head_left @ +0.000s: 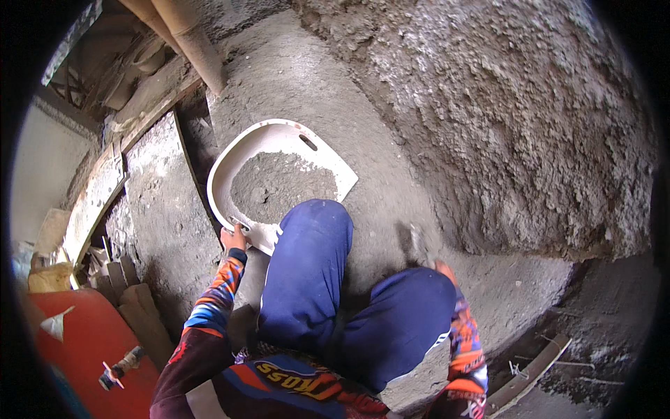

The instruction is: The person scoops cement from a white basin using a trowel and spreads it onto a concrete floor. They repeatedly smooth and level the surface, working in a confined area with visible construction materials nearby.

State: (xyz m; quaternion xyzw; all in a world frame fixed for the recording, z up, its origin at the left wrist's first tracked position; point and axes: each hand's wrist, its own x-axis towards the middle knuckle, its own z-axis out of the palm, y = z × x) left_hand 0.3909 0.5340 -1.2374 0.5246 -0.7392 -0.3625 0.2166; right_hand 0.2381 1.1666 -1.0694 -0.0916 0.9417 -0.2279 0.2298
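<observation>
A white plastic scoop pan [230, 160] with a rounded back and cut-out handle slots lies on the grey floor in front of my knees. Damp grey mortar or sand [279, 185] covers its bottom. My left hand [235, 238] is closed round the slot at the pan's near left rim. On the other side, my right hand [444, 271] is low beside my right knee, which partly hides it. Just ahead of its fingers is a blurred greyish thing [417, 244], perhaps a tool in that hand; its kind does not show.
A large rough grey mound [516, 126] rises at the right. Wooden poles [188, 38] stand at the far left. Boards [157, 209] lean along the left side, with a red panel [91, 349] nearer to me. A curved strip [534, 373] lies at the lower right.
</observation>
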